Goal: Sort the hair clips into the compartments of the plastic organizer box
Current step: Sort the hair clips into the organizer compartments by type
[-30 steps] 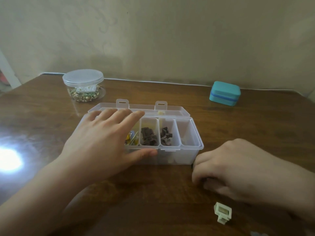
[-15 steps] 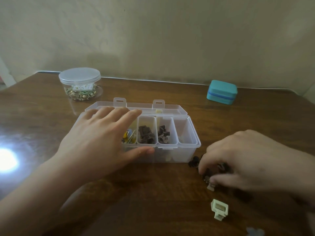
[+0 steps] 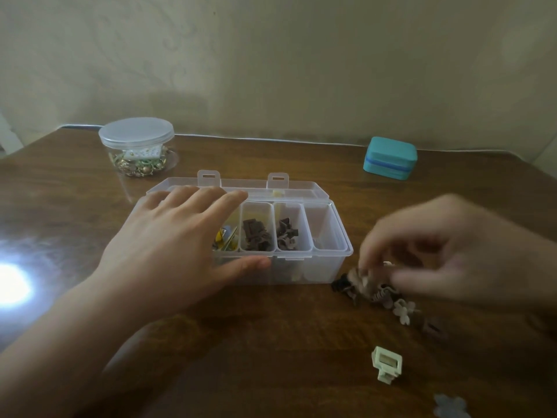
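The clear organizer box (image 3: 343,247) stands open on the wooden table, its lid lying flat behind it. Two middle compartments hold brown hair clips (image 3: 256,235), and yellow and blue ones (image 3: 224,238) show beside my fingers. My left hand (image 3: 168,245) lies spread over the box's left part, thumb against the front wall. My right hand (image 3: 452,251), blurred, hovers over a pile of dark and tan clips (image 3: 379,292) just right of the box, its fingertips pinched on a tan clip (image 3: 361,274). A pale green square clip (image 3: 387,365) lies nearer me.
A lidded clear jar (image 3: 137,146) of gold trinkets stands at the back left. A teal case (image 3: 390,158) sits at the back right by the wall. A white flower clip (image 3: 404,310) and a grey-blue one (image 3: 450,407) lie loose at the front right. Bright glare (image 3: 12,285) marks the left.
My right hand has lifted off the pile and uncovered the clips beneath it, fingertips now pinching one. My left hand has stayed on the box.
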Tool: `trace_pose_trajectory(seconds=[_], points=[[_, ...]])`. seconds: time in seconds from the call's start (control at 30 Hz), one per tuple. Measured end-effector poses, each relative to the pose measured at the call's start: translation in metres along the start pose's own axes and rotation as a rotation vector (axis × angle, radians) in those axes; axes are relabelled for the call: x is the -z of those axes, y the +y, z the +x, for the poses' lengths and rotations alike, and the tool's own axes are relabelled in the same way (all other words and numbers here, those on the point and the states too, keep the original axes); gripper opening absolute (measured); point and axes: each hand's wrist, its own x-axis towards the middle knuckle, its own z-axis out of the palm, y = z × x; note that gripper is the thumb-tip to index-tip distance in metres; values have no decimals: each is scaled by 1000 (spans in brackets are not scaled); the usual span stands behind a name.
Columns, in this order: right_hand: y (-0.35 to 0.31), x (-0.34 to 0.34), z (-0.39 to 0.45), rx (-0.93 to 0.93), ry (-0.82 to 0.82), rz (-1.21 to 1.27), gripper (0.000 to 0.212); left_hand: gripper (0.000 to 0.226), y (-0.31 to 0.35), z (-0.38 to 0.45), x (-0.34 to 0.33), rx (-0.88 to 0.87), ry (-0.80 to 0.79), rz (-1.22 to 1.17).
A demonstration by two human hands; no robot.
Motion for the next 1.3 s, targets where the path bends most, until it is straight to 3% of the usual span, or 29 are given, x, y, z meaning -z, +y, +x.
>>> trace_pose_trajectory(seconds=[0.1, 0.3, 0.37, 0.47, 0.53, 0.63, 0.7, 0.83, 0.9, 1.17, 1.3], points=[[4, -8, 7, -50, 400, 195, 10, 97, 0, 0, 0, 0, -1, -4], [-1, -13, 10, -66, 286, 36, 8, 99, 0, 0, 0, 3, -6, -12], [-6, -6, 1, -20, 85, 27, 14, 99, 0, 0, 0, 0, 1, -13], [-15, -10, -7, -83, -427, -151, 42, 97, 1, 0, -1, -4, 18, -4], [-21, -22, -7, -76, -558, -214, 44, 96, 1, 1, -2, -8, 23, 1], [-24, -28, -4, 2, -486, -242, 30, 94, 0, 1, -3, -15, 33, 11], [-25, -22, 0, 36, -346, -199, 23, 94, 0, 1, -3, -16, 39, 14], [-16, -18, 10, -14, 265, 63, 18, 94, 0, 1, -4, -15, 40, 7], [-11, -24, 17, -96, 433, 104, 19, 94, -1, 0, -3, -14, 38, 9], [8, -10, 9, -170, 358, 32, 7, 95, -1, 1, -2, -19, 28, 14], [19, -8, 4, -232, -80, -116, 8, 96, 0, 0, -1, -4, 16, 7]])
